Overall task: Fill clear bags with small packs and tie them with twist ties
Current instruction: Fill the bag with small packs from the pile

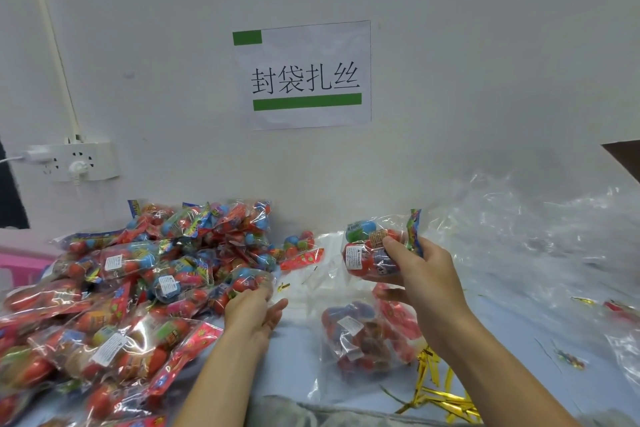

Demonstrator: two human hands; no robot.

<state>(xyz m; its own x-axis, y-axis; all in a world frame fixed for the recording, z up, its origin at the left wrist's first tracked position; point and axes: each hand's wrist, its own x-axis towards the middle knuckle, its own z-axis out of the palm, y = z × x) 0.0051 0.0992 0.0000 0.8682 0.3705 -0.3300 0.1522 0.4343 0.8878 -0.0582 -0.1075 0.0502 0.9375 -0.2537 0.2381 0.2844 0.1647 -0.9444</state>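
My right hand (420, 274) grips a small pack (372, 246) of coloured balls and holds it up above the table. Below it lies a clear bag (360, 336) with packs inside, its mouth toward me. My left hand (254, 309) reaches into the edge of the big pile of small packs (131, 281) on the left, fingers curled at a pack (247, 283) there; whether it grips the pack is unclear. Gold twist ties (436, 388) lie in a heap at the near right.
A mass of empty clear bags (540, 229) covers the right back of the table. One loose pack (301, 250) lies by the wall. A wall socket (83, 160) with plugs is at the left. A pink object (20, 264) sits at the far left.
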